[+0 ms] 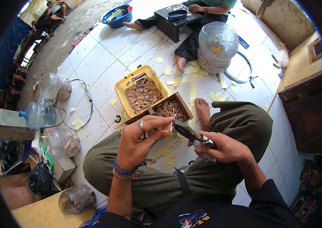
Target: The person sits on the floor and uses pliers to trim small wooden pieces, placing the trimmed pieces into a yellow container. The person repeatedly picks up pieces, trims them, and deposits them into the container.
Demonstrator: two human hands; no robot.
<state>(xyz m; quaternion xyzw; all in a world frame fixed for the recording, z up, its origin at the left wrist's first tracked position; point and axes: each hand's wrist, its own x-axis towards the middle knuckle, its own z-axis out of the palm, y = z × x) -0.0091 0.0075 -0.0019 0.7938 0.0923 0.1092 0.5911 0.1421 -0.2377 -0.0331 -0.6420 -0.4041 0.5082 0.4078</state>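
My left hand, with a ring and a blue wristband, pinches a small brown square piece with a thin pin standing up from it. My right hand grips black pliers, their jaws pointing left at the piece. Both hands hover above my crossed legs in olive trousers. Just beyond them sit a small wooden box and a yellow plastic tray, both full of similar brown square pieces.
Yellow paper scraps litter the white tiled floor. Another person sits at the far side by a black box, beside a stack of clear containers. Plastic bags and a water bottle lie to the left; a dark wooden cabinet stands right.
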